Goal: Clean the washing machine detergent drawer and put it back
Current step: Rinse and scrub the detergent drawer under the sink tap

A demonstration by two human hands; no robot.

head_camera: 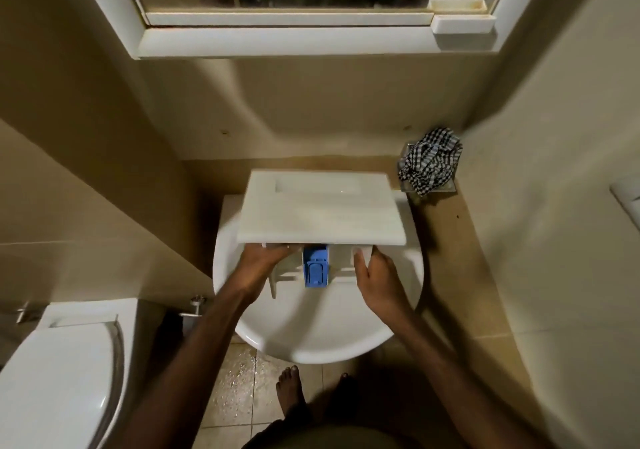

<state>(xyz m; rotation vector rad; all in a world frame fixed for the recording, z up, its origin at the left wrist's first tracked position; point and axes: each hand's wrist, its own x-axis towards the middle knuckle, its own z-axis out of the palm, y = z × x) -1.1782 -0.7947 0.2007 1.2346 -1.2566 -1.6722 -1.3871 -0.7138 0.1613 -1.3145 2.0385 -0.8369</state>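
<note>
Head view looks down on a white detergent drawer (322,213) held over the round white washbasin (311,338), its broad front panel turned upward and away and its blue siphon insert (315,269) showing beneath. The left hand (263,261) has its fingers clamped on the drawer's left side wall, and the right hand (377,275) has its fingers clamped on the right end, thumb on the white plastic. A black-and-white checked cloth (430,161) lies bunched on the tan bench (446,234) right of the basin, a toilet (62,372) stands at lower left, and bare feet (292,393) rest on wet floor tiles (239,389).
</note>
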